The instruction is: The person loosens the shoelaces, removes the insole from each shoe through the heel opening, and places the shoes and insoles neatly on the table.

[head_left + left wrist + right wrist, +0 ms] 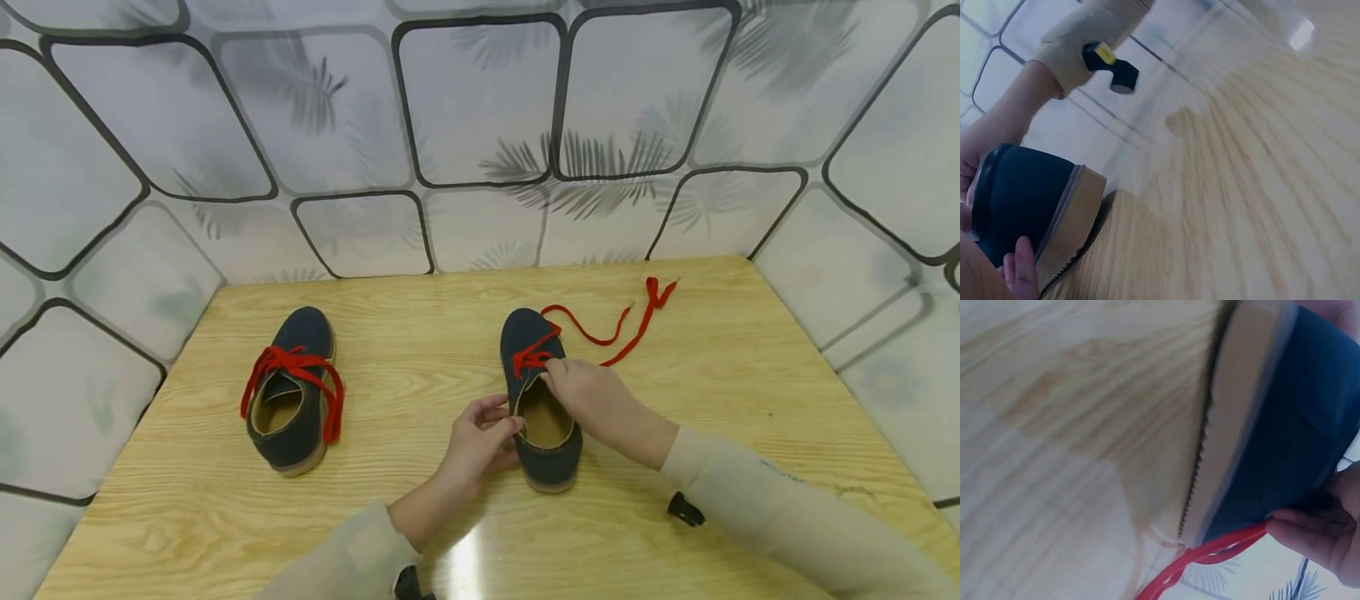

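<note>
A dark blue shoe [550, 471] with a tan sole and red shoelace [577, 321] stands on the table, toe pointing away. My left hand [480, 437] grips its left side, thumb over the rim of the opening. On the other side, my right hand [600, 404] pinches the upper edge by the eyelets. In the right wrist view, the red lace [1210, 550] runs out by the right fingertips [1297, 534]. The left wrist view shows left fingers [1021, 269] against the shoe's side [1029, 194] just above the sole. Whatever lies under the right fingers is hidden.
A matching blue shoe [288, 446] with a red lace tied in a bow stands at the left of the wooden table [405, 358]. Loose lace ends trail to the table's back right. Patterned light walls [480, 225] enclose the back and sides.
</note>
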